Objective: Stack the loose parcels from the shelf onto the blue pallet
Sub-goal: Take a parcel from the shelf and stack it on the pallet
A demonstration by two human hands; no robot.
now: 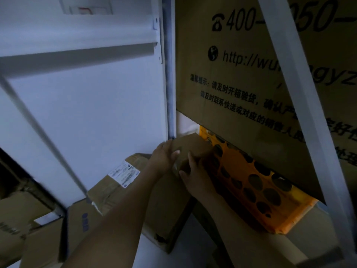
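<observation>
A small brown cardboard parcel (190,147) sits deep in the dim shelf, wedged under a large printed carton (231,84). My left hand (165,156) lies on the parcel's left side with its fingers laid over the top. My right hand (195,174) grips its front right corner, with the fingers curled up round the edge. A labelled brown parcel (116,182) lies lower left of my hands. The blue pallet is out of view.
An orange box with dark round spots (257,188) lies right of the small parcel, under the big carton. White shelf uprights (301,89) cross the right side. A white panel (92,105) fills the left. More cartons (38,229) sit at lower left.
</observation>
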